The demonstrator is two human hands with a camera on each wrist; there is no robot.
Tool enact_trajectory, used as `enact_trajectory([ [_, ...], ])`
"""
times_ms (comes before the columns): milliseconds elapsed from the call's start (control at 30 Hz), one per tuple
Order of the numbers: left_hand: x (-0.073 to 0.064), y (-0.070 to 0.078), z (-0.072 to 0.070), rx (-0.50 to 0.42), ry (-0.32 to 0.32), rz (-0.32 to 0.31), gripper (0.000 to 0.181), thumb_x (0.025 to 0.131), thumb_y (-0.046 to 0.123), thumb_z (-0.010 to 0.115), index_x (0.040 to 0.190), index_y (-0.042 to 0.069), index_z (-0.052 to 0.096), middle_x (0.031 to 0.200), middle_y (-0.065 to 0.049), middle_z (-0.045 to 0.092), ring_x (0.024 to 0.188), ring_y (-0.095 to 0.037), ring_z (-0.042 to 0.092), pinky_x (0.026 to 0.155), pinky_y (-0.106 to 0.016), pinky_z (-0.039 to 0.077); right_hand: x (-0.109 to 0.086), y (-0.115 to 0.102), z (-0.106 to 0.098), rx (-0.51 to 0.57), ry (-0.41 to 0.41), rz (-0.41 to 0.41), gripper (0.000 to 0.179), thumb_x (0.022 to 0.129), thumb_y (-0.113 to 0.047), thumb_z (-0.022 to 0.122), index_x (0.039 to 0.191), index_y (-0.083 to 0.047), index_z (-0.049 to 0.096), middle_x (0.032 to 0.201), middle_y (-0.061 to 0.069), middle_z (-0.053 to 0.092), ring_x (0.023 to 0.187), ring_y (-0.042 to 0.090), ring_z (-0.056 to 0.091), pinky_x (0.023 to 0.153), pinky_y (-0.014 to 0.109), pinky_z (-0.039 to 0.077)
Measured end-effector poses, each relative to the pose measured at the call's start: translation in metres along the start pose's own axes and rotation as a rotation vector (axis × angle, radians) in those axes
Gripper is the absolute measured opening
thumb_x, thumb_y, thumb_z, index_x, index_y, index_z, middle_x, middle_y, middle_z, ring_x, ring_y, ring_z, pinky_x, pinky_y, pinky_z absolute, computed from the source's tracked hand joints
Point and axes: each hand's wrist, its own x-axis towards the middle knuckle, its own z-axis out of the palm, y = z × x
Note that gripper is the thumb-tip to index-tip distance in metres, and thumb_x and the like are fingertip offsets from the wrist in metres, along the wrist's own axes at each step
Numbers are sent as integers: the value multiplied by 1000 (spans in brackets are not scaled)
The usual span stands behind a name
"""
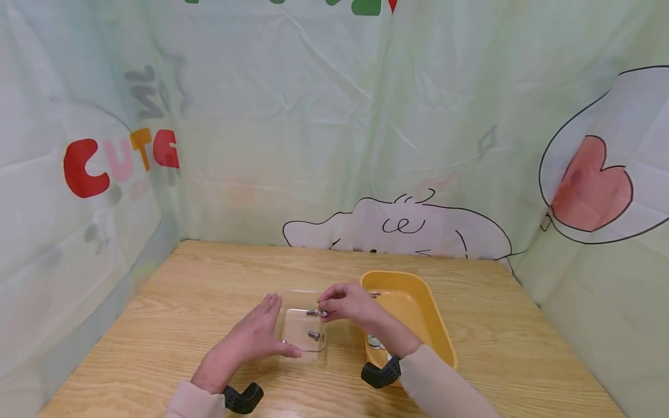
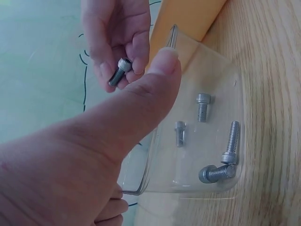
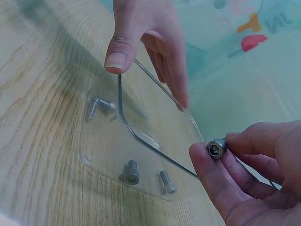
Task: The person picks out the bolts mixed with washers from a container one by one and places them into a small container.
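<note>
Holds one socket-head bolt (image 2: 123,67) in the right grip (image 1: 355,305), pinched by its head with thumb and fingers, just above the right edge of the clear container (image 1: 298,325). Rests the left grip (image 1: 256,334) at the container's left edge, fingers straight, thumb by the near rim, with no bolt in it. Has four more bolts (image 2: 203,106) inside: two touching in the near-left corner, two lying apart. Has the container standing on the table (image 1: 219,267), just left of the yellow tray's left edge (image 1: 413,305).

Looks like solid metal, so expect a light load for the fingers yet dense for its size, rigid and hard to damage. Likely to roll or skid on the smooth container floor. Best taken by the knurled side of the head, for more bite than on the shank. Nudge touching bolts apart before pinching either. Treat the container as stiff, light, perhaps brittle; cannot tell plastic from glass. Steady low at the left edge, without leaning on the thin rim.
</note>
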Motion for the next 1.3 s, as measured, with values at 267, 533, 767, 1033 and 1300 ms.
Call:
enact_trajectory([
  [267,1,1,0,26,-10,9,125,67,64,81,151,-11,26,159,-29,26,150,-41,24,121,-53,28,4,-4,13,-86,-23,5,20,94,-5,65,110,8,66,97,17,70,79,17,70,81,38,62],
  [533,1,1,-2,24,-26,8,124,69,63,81,151,-12,26,159,-30,24,150,-41,22,121,-53,26,11,-4,29,-158,-53,-55,17,92,-1,65,104,10,67,88,12,69,76,18,70,75,34,63],
  [767,0,2,-1,22,-33,-5,123,68,62,82,151,-11,27,160,-28,25,151,-40,22,121,-53,26,16,-1,39,-284,-79,-77,11,91,0,65,99,6,69,85,7,68,75,17,69,75,36,63],
  [1033,1,2,-1,20,-29,-9,124,68,63,81,152,-10,26,160,-27,24,151,-40,22,121,-53,26,15,-2,39,-283,-83,-84,15,94,-3,62,104,6,68,87,10,68,77,20,70,78,38,63],
  [1300,0,3,-2,26,-34,-7,123,69,63,81,152,-10,27,160,-27,25,151,-40,22,121,-54,27,9,-4,32,-147,-88,-64,21,96,-7,61,109,9,66,95,18,71,82,23,71,80,39,62],
])
